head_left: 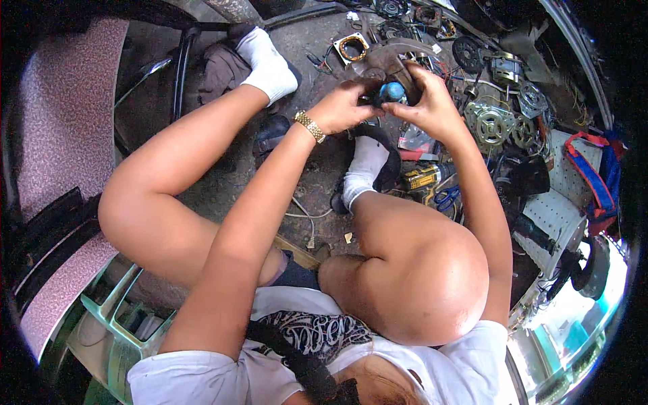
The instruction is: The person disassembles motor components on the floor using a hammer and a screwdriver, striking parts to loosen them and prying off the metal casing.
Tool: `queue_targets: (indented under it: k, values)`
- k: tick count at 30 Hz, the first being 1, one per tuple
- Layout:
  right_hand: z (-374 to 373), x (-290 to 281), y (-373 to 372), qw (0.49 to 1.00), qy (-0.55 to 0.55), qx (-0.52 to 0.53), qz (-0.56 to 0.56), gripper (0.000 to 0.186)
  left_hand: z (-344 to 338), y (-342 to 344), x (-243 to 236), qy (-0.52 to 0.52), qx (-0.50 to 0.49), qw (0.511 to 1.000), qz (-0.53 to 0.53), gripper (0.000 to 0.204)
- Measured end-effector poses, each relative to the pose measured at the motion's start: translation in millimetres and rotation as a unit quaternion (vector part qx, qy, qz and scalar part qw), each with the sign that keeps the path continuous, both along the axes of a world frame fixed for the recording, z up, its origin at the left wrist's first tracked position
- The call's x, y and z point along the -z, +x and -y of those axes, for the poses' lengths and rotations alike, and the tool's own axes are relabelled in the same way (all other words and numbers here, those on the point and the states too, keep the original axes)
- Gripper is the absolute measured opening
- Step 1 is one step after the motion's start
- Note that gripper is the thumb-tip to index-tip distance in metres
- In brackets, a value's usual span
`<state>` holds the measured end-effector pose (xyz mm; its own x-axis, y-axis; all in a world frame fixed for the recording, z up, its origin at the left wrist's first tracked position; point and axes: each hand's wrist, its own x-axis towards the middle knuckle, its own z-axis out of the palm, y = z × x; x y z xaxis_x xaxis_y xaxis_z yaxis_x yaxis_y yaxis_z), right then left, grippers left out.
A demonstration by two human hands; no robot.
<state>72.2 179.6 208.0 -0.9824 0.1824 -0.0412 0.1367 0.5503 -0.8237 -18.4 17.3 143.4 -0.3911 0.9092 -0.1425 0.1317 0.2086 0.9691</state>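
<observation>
My left hand (343, 108) and my right hand (428, 101) meet over a small dark part with a round blue piece (391, 91) held between them. Fingers of both hands close around it. A gold watch band (310, 125) sits on my left wrist. Just beyond the hands lies a curved brown metal piece (391, 57). My knees and white-socked feet (270, 64) frame the hands on a dirty concrete floor (317, 182).
Motor stators and metal motor parts (491, 123) lie scattered at the upper right. A yellow and black power tool (424, 177) and blue-handled scissors (445, 198) lie by my right foot. A white perforated panel (557, 216) lies at right. I sit on a green plastic stool (115, 317).
</observation>
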Motion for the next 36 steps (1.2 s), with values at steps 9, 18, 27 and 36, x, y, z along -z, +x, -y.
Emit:
queue_targets:
  k: [9, 18, 27, 36]
  values:
    - [5.3, -8.7, -2.7, 0.999, 0.035, -0.017, -0.016, 0.057, 0.5, 2.3, 10.8, 0.048, -0.015, 0.999, -0.001, 0.049]
    - [1.3, 4.0, -0.8, 0.996, 0.053, -0.054, -0.044, 0.061, 7.5, 11.4, 14.5, -0.011, -0.039, 0.991, -0.124, 0.052]
    - [10.4, -48.8, 4.1, 0.986, 0.143, -0.041, -0.072, 0.034, 5.3, 15.0, 16.4, 0.043, -0.063, 0.979, -0.189, 0.044]
    - [20.6, -90.5, 19.7, 0.96, 0.273, -0.055, -0.034, 0.019, 2.3, 12.5, 15.3, 0.11, -0.056, 0.975, -0.183, 0.03]
